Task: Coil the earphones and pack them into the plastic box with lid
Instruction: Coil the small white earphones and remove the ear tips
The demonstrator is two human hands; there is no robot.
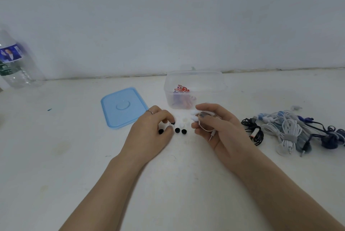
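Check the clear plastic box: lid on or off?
Off. The clear plastic box stands open-topped; its blue lid lies flat on the table to its left.

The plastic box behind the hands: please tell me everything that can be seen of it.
The plastic box is a clear, rounded-corner rectangular tub of slightly cloudy plastic. It stands upright and open on the white table, close to the wall, just beyond the right hand. Its blue lid lies flat on the table to its left, apart from it. Inside, one bundle of red, white and blue earphones shows through the wall. No hand touches the box.
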